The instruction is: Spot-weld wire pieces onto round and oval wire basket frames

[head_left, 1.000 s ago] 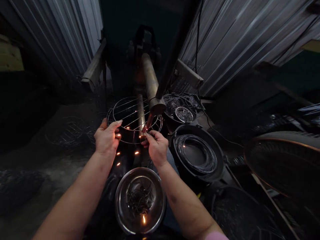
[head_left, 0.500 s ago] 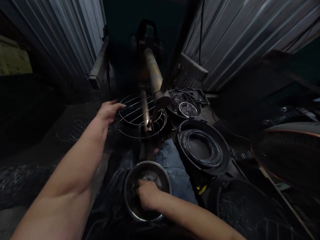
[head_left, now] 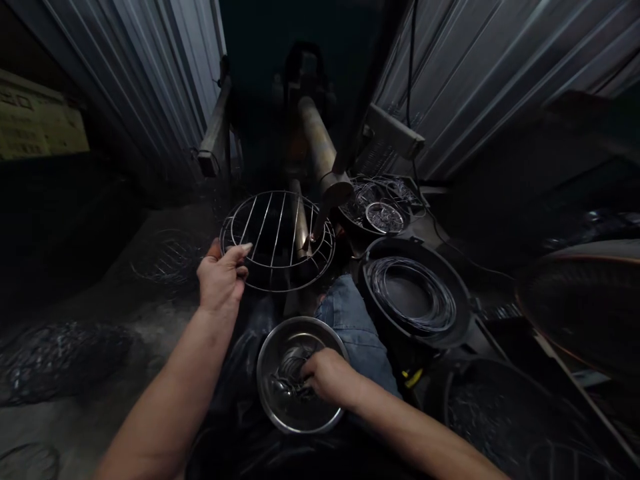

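Note:
My left hand [head_left: 221, 278] grips the near left rim of a round wire rack [head_left: 278, 240], holding it up against the welding machine's long metal arm [head_left: 317, 148]. My right hand [head_left: 327, 377] reaches down into a shiny steel bowl [head_left: 269, 352] on my lap, fingers curled over the small dark wire pieces [head_left: 287, 383] lying in it. What the fingers hold is hidden.
A black tub holding coiled wire rings [head_left: 410, 295] sits right of the rack, another tub with wire and a small round grid [head_left: 383, 215] behind it. Corrugated metal walls [head_left: 475, 73] close in on both sides. More wire racks [head_left: 165, 257] lie on the dark floor at left.
One second ago both hands held the rack at the welder amid sparks. My right hand has dropped into the steel bowl; my left hand stays on the rack's rim. The sparks are gone.

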Available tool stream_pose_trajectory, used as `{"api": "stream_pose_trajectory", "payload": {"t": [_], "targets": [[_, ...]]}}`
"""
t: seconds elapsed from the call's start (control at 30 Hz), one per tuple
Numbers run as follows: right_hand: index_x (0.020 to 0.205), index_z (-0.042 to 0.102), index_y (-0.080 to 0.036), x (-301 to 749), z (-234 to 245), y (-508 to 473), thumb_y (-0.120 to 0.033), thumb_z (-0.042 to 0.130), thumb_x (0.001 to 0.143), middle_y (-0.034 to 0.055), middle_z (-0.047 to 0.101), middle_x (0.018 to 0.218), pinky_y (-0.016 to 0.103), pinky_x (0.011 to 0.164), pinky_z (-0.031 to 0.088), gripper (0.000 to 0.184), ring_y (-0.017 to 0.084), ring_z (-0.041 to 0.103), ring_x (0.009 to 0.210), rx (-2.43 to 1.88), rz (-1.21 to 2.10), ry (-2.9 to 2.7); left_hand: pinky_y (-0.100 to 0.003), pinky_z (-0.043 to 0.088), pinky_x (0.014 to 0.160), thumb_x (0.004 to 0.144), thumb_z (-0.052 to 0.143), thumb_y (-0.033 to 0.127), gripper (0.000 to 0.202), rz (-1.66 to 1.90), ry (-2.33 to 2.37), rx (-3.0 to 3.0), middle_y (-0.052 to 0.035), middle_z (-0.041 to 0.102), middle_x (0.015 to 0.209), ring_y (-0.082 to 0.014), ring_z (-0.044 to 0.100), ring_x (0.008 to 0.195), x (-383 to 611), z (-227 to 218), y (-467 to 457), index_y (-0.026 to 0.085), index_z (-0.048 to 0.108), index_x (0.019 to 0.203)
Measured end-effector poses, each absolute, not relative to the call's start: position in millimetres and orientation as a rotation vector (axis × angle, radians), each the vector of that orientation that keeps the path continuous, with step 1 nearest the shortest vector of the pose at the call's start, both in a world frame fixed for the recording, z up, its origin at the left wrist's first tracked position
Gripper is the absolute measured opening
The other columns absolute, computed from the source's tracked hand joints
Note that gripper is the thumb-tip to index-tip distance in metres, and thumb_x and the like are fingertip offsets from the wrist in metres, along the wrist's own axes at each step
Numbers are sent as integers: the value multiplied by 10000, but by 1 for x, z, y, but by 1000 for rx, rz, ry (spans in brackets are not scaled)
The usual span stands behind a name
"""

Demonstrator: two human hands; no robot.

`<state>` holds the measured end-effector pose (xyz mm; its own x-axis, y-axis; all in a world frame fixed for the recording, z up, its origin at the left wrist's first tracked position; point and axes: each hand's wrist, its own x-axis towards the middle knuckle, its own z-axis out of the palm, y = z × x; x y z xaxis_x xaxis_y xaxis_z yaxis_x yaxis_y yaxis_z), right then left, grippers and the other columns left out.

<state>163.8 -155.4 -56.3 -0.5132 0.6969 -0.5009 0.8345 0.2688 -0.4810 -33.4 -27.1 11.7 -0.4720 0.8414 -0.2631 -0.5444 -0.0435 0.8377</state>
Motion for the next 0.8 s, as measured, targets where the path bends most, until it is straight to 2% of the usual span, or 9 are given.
{"api": "stream_pose_trajectory", "payload": {"t": [0.1,0.23,0.3,0.4,0.47,0.57,0.7,0.8], "targets": [[888,759,-218,167,-51,-160,-85,554,679,47,743,772,245,679,446,321,193,664,752,1549,-1192,2293,-145,227,396,402,810,124,493,1703,1147,334,81,471,621,-39,400,490,-23,6,-30,191,454,736],[923,734,-221,186,-42,-154,-124,506,763,32,714,759,251,688,471,294,170,635,706,1777,-1383,2538,-146,210,393,424,815,117,465,1702,1106,341,78,462,632,-33,397,496,-14,3,-33,184,465,724],[924,727,-215,204,-44,-148,-169,476,823,50,698,790,262,699,480,274,171,630,726,2033,-1243,2741,-148,208,394,431,818,120,453,1715,1097,351,78,462,644,-29,402,499,-10,4,-35,181,493,741],[869,737,-195,231,-60,-141,-255,449,874,76,651,731,277,644,479,294,179,608,667,2432,-809,2827,-146,219,399,435,825,124,466,1725,1094,341,79,475,692,-18,406,500,-5,6,-36,185,532,793],[813,743,-191,245,-71,-137,-287,473,862,70,624,675,273,600,474,290,176,595,623,2559,-762,2782,-144,226,400,437,826,116,471,1731,1095,339,74,480,720,-18,422,512,-2,6,-36,184,535,801],[790,740,-188,249,-68,-125,-300,543,825,41,612,637,264,565,475,230,161,588,580,2652,-1112,2674,-140,236,401,445,822,96,471,1747,1088,346,68,471,740,-21,442,531,2,6,-34,182,523,798],[848,736,-184,225,-25,-92,-303,594,813,21,636,684,248,536,480,189,126,566,528,2575,-1664,2705,-136,251,400,449,821,80,493,1776,1085,328,65,468,766,-16,435,527,8,6,-31,189,508,813],[791,732,-198,197,3,-69,-266,609,807,21,640,692,241,558,482,141,134,593,585,2611,-1484,2831,-135,250,395,452,819,71,500,1794,1093,341,62,471,777,-15,435,527,11,7,-31,191,508,824]]}}
